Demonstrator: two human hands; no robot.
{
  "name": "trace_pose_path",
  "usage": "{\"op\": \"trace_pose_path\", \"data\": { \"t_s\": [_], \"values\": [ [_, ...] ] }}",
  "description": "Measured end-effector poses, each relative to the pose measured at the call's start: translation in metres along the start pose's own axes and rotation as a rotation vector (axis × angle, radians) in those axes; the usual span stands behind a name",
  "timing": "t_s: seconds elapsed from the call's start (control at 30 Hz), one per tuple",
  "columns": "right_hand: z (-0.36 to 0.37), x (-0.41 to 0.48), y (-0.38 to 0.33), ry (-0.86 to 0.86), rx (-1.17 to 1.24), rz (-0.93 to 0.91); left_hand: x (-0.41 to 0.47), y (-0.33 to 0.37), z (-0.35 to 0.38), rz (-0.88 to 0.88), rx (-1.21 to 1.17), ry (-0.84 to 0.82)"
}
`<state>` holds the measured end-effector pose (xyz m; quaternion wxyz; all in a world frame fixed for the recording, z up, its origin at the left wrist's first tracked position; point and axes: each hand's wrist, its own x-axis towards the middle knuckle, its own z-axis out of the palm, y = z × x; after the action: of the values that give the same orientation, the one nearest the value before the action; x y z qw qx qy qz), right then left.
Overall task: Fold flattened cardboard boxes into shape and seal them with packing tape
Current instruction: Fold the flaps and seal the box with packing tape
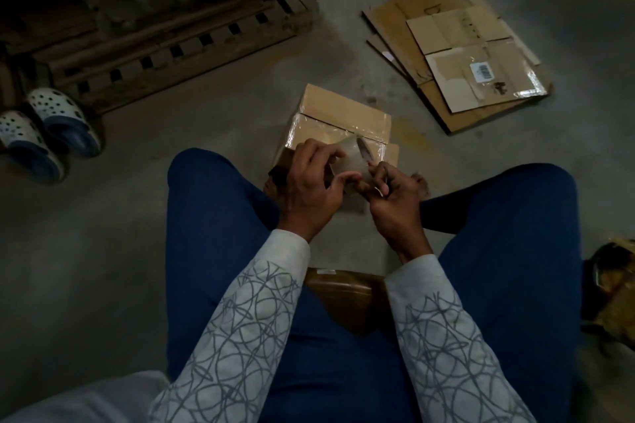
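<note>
Holding a round tape roll (354, 156), the left hand (312, 178) curls its fingers over the top and its thumb under. The roll is see-through, shiny and smooth. The right hand (395, 203) has its fingers curled tight and pinches the roll's near edge (what else it may hold is too dark to tell). Just past both hands sits a brown cardboard box (340, 113), square-cornered, with shiny tape across its closed flaps. Farther out past the right hand lie flat cardboard sheets (457, 58), stacked on the rough grey floor (223, 96).
</note>
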<state>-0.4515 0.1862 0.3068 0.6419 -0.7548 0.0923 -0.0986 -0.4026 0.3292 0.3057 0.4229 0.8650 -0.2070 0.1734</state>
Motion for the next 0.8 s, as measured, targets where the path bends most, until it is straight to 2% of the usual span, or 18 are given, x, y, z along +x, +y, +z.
{"op": "trace_pose_path", "data": {
  "t_s": [0.17,0.47,0.8],
  "values": [
    [0.005,0.003,0.009,0.01,-0.045,-0.003,0.001,-0.009,0.002,-0.056,-0.042,-0.04],
    [0.011,0.006,0.011,0.049,-0.116,-0.004,0.006,-0.01,0.007,-0.138,-0.031,0.052],
    [0.012,0.002,0.013,0.07,-0.138,-0.058,0.004,-0.005,0.014,-0.103,0.025,0.056]
  ]
}}
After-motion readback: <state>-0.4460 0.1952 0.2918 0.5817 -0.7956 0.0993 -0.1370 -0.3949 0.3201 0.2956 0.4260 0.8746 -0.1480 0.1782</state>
